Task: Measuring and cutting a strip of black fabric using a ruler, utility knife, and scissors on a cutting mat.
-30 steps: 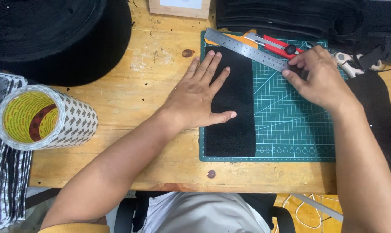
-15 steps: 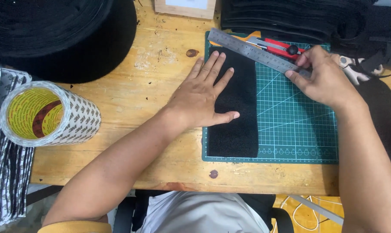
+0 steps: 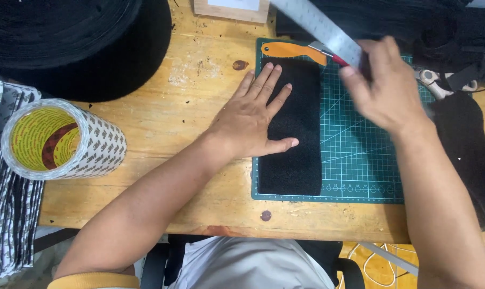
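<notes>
— What has the right hand [image 3: 384,88] got?
— A metal ruler [image 3: 320,25], pinched at its lower end between thumb and fingers. The ruler slants up and away toward the far edge of the table, lifted off the mat. The hand is blurred, so the exact finger placement is hard to make out.

— And the left hand [image 3: 253,120]?
— Grasping nothing. It lies flat, fingers spread, pressing on a black fabric strip [image 3: 293,139], with the thumb stretched across the strip's middle.

— Where does that strip lie?
— Along the left edge of the green cutting mat [image 3: 355,155], running from its far side to its near side. The mat sits toward the right part of the wooden table [image 3: 162,134].

— Anything at the mat's far edge?
— An orange-handled cutter [image 3: 293,51] lies at the far left corner, just beyond the strip's end and beside the ruler.

— And further out?
— A big roll of tape [image 3: 60,139] rests near the table's left edge, and a large black spool [image 3: 65,43] fills the far left corner.
</notes>
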